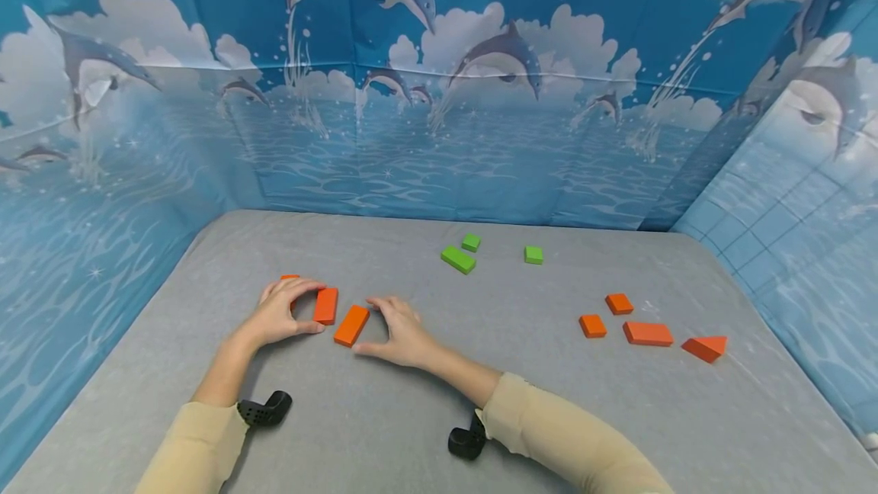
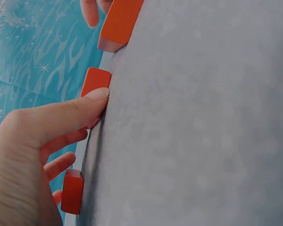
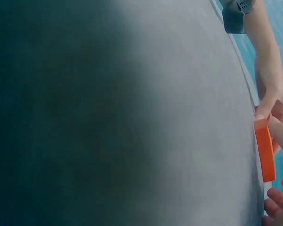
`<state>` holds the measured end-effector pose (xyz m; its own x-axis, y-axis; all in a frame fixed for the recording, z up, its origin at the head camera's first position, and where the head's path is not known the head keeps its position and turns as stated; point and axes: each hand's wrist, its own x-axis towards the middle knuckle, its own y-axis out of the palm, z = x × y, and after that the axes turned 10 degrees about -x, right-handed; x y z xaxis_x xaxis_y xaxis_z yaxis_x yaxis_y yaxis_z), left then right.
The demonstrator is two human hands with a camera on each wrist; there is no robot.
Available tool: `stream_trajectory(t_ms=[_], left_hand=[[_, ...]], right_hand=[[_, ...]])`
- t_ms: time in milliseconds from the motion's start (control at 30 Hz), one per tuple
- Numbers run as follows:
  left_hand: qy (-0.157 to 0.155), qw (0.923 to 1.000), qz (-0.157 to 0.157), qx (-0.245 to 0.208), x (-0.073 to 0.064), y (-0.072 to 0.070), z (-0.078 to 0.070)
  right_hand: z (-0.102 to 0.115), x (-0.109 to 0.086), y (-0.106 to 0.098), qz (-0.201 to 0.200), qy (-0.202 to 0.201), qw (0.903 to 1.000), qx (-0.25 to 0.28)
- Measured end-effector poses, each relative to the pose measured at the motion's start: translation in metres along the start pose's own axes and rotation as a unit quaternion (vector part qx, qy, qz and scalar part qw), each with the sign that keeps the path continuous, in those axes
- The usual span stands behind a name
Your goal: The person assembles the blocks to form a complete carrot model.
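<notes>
Pinching one orange block (image 1: 326, 306) with the left hand (image 1: 277, 314) near nine o'clock on the grey table (image 1: 507, 311); holding the right hand (image 1: 402, 335), with thumb and fingers apart, at three o'clock from a second orange block (image 1: 352, 325).

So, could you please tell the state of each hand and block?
Left hand: curled around an orange rectangular block.
Right hand: spread around another orange rectangular block; contact unclear.
Orange block behind left hand: partly hidden.
Green rectangular block: untouched.
Two green square blocks: untouched.
Two orange square blocks: untouched.
Right-side orange rectangular block: untouched.
Orange triangular prism: untouched.
</notes>
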<state>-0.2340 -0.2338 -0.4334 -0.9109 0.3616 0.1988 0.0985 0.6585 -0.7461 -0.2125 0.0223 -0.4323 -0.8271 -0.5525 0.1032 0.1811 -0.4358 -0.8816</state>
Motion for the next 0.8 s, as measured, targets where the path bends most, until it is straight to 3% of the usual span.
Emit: stream_trajectory(t_ms=[333,800], left_hand=[[-0.007,1.0000,0.005,0.004,0.001,0.001,0.002],[-0.004,1.0000,0.002,-0.001,0.001,0.001,0.000]], right_hand=[[0.008,0.005,0.009,-0.015,0.021,0.9951,-0.096],[0.009,0.007,0.013,-0.046,0.026,0.9934,-0.101]])
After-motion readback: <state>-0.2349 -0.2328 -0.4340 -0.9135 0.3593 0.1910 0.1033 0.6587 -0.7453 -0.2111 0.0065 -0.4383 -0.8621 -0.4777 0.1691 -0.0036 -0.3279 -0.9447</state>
